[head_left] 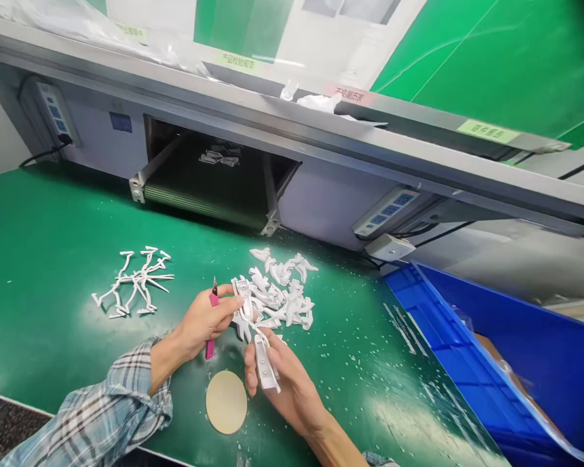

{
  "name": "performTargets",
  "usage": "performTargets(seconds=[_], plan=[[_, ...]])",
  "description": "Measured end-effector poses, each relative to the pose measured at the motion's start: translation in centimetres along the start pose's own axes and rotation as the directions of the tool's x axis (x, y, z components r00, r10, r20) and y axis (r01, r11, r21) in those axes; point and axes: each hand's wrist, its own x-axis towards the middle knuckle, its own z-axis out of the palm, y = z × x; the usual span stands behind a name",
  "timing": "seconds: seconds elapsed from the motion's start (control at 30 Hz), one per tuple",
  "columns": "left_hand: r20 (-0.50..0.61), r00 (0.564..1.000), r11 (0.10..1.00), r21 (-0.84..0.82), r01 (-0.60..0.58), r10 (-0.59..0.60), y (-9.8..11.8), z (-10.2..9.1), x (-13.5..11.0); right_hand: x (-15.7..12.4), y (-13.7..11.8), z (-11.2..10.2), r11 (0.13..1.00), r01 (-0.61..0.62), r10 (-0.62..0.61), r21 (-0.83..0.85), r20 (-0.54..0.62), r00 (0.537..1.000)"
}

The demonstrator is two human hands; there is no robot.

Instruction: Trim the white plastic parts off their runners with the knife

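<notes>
My left hand (202, 321) is closed around a pink-handled cutter (211, 324), blade pointing up, and its fingertips also pinch a white plastic moulded piece (246, 308). My right hand (277, 376) grips the lower end of the same white piece (265, 366) against its palm. Just behind the hands lies a pile of white plastic parts (285, 292) on the green mat (53, 259). A bare white runner frame (139, 282) lies to the left.
A round tan disc (226, 402) lies on the mat near the front edge. A blue bin (506, 363) stands at the right. A conveyor opening (214, 185) with white parts sits behind. Power strips (53, 113) hang on the back panel. White scraps litter the mat.
</notes>
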Motion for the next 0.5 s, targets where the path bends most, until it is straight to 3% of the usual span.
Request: performTargets(seconds=[0.4,0.5], plan=[[-0.015,0.998,0.998,0.024,0.061,-0.060,-0.18,0.10,0.22,-0.03,0.81,-1.07,0.966,-0.127,0.106,0.224,0.103,0.989],[-0.045,0.998,0.996,0.074,0.051,-0.047,-0.34,0.15,0.29,0.01,0.79,-1.02,0.976,-0.145,0.133,0.164,0.079,0.988]])
